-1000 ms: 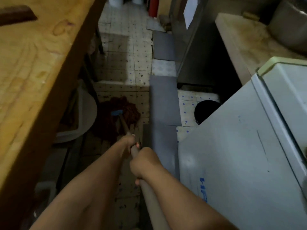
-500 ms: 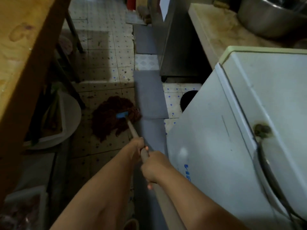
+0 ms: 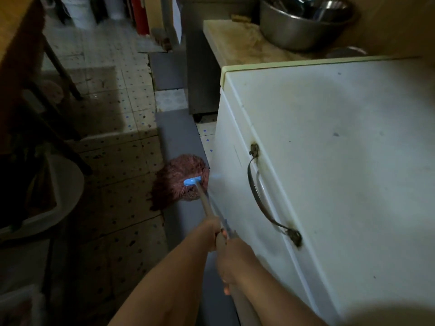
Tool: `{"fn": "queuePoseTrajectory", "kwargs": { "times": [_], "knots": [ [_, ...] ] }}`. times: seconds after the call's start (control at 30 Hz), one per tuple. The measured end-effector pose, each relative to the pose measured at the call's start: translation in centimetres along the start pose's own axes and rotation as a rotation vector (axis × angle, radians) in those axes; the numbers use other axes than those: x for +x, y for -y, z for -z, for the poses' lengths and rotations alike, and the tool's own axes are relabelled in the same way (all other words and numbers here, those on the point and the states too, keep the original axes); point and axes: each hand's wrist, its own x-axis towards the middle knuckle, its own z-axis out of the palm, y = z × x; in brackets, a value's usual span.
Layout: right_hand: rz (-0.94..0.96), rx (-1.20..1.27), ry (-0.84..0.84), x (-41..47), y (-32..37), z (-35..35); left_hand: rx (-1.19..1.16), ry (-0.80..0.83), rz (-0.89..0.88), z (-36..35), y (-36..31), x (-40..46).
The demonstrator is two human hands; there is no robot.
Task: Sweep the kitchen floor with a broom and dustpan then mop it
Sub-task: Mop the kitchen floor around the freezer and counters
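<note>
A mop with a reddish-brown string head (image 3: pixel 181 182) and a blue clamp (image 3: pixel 191 181) lies on the floor, partly on the grey mat (image 3: pixel 179 137), close to the white freezer. Its wooden handle (image 3: pixel 206 203) runs back toward me. My left hand (image 3: pixel 213 234) grips the handle further down the shaft. My right hand (image 3: pixel 231 262) grips it just behind, nearer my body. The tiled floor (image 3: pixel 122 180) is speckled with dark spots. No broom or dustpan is in sight.
A white chest freezer (image 3: pixel 329 161) with a metal handle (image 3: pixel 261 194) fills the right side. Behind it a counter holds a steel bowl (image 3: pixel 303 22). A wooden table (image 3: pixel 16 43) and a white basin (image 3: pixel 61 196) stand at the left. Buckets stand at the far end.
The mop head has slid right, from the tiles onto the grey mat beside the freezer. The view has turned right, showing more of the freezer lid.
</note>
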Motion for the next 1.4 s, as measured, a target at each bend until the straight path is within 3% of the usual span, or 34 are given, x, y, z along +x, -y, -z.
{"fn": "queuePoseTrajectory", "kwargs": {
  "times": [0.23, 0.37, 0.47, 0.7, 1.1, 1.4],
  "knots": [
    [0.052, 0.246, -0.07, 0.8, 1.8, -0.6, 0.037, -0.131, -0.116, 0.9, -1.4, 2.4],
    [0.164, 0.226, -0.077, 1.9, 4.0, 0.4, 0.034, -0.175, -0.192, 1.9, -4.2, 4.2],
    [0.126, 0.258, -0.106, 3.4, 6.9, 1.3, 0.041, -0.172, -0.171, 2.8, -7.0, 6.4],
    [0.089, 0.335, -0.121, 8.7, 16.6, 4.9, 0.185, -0.085, -0.156, 5.8, -17.8, 10.7],
    [0.183, 0.163, -0.137, 20.4, 34.5, 11.6, 0.079, -0.101, -0.15, 11.1, -38.1, 20.5],
    [0.079, 0.296, -0.117, 27.4, 42.6, 15.0, 0.064, -0.072, -0.137, 13.2, -47.9, 25.4]
  ]
}}
